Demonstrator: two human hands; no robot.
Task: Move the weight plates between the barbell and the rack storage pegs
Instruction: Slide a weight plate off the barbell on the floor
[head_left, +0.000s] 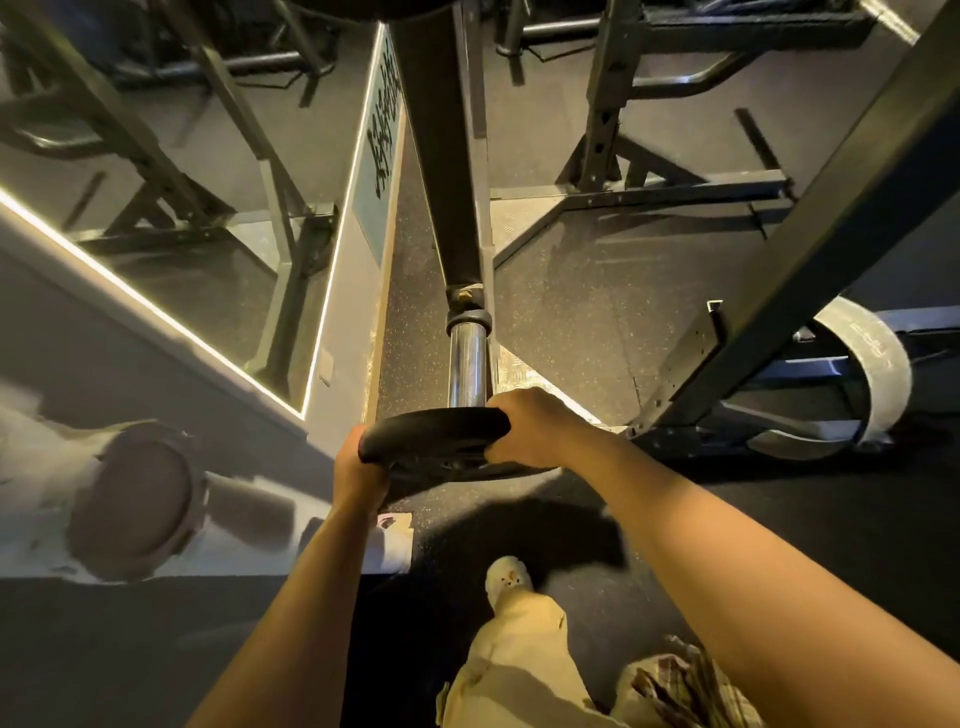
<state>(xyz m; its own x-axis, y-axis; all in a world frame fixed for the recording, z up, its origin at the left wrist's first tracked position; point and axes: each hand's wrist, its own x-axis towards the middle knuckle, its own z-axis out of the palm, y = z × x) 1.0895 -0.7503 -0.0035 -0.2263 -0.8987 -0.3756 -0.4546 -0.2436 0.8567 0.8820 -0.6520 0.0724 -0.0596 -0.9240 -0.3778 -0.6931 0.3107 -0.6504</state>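
Barbell sleeve (466, 364): polished chrome metal, glossy, smooth.
Weight plate (436, 439): black, rubbery-looking, dull sheen at its rim.
Rack upright (810, 249), at 2 o'clock: dark painted metal, matt.
Floor (571, 312): dark speckled rubber, grainy and matt.
Mirror (171, 171), at 10 o'clock: glass, glossy.
Trousers (514, 670), at 6 o'clock: pale woven cloth, matt.

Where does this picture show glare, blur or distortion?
Head view: glare on the chrome barbell sleeve; the wall's lower left is smeared by blur; wide-angle bending tilts the rack upright; the black plate held by both hands stays dim, with a dark shadow below.
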